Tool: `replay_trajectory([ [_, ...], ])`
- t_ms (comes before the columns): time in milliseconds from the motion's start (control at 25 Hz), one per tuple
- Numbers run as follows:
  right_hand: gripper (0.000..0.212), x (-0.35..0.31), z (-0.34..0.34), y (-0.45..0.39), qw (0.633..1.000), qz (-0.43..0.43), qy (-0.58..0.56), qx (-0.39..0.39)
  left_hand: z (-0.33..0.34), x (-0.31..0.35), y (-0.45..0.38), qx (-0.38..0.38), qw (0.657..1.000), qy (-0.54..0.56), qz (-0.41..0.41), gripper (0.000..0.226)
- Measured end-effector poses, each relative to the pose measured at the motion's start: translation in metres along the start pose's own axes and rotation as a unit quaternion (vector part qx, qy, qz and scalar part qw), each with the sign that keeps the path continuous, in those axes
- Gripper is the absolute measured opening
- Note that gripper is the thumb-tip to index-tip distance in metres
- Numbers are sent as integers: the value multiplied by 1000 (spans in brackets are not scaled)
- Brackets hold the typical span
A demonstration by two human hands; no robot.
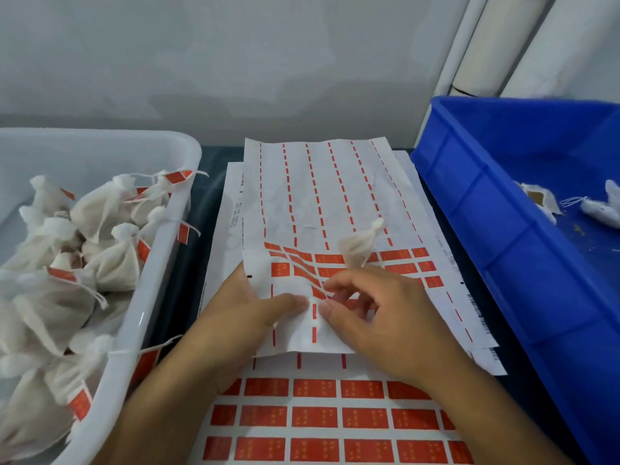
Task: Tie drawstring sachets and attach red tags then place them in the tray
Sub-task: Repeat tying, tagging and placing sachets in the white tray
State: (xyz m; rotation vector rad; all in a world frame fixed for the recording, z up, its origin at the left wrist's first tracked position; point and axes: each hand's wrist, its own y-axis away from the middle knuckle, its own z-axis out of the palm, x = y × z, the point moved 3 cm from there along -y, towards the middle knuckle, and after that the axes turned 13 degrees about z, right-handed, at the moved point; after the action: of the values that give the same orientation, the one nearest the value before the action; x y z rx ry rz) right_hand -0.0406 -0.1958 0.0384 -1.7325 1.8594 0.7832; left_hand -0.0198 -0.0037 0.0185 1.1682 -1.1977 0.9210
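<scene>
While my hands (312, 307) pinch the label sheet (302, 317) between them, I fear the red tag (318, 292) tearing.

Both bare forearms reach forward from the lower edge of the view and converge toward the middle, the left from the lower left, the right from the lower right. The left hand (255, 307) lies palm down, its thumb stretched out to the right, its fingers mostly hidden. The right hand (379, 307) is arched, back upward, fingers (339, 283) curled downward and thumb pointing left, its tip almost meeting the left thumb.
</scene>
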Motion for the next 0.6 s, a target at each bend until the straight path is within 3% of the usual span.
replay_trajectory([
  [120,31,0,4,2,1000,-17,10,5,3,1,2,-7,1000,2,20,39],
  [280,50,-2,8,5,999,-37,-13,34,5,4,3,-26,997,-22,64,48],
  [400,52,-4,10,6,999,-33,-24,31,7,6,2,-23,995,-55,82,55],
  [600,14,-2,9,3,997,-6,-67,25,10,6,3,-14,990,-85,111,55],
])
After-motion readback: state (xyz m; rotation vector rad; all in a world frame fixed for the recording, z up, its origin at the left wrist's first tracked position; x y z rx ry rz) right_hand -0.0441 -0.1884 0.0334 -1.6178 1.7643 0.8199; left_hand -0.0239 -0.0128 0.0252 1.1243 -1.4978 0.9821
